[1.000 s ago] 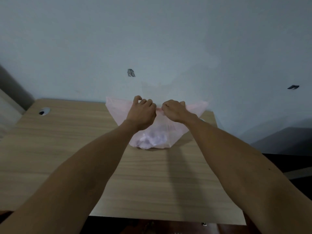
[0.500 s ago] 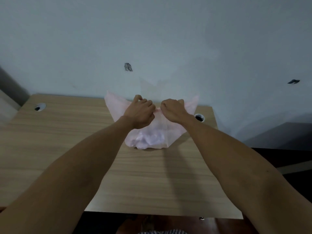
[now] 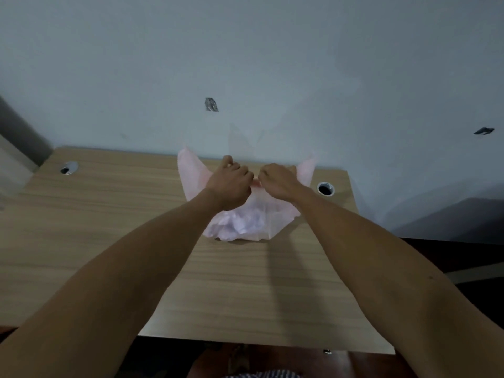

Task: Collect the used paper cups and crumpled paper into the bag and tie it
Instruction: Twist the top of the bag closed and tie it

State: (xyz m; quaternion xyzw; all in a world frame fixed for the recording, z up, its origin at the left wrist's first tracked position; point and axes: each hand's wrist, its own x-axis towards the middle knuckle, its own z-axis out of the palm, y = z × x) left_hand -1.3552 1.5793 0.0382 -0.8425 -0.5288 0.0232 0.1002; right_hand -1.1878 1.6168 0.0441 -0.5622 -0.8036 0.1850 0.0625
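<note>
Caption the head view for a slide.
Both hands, left and right, grip the pink bag on the wooden table.

thin translucent pink plastic bag point(image 3: 278, 222), matt wood-grain table point(image 3: 109, 227), metal-rimmed grommet point(image 3: 325, 189)

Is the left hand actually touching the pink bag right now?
Touching. The head view shows the left hand with fingers curled round the gathered top of the pink bag, no gap between them.

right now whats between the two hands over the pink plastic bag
In the head view, a short twisted strip of the thin pink plastic bag spans the small gap between the left hand and the right hand.
</note>
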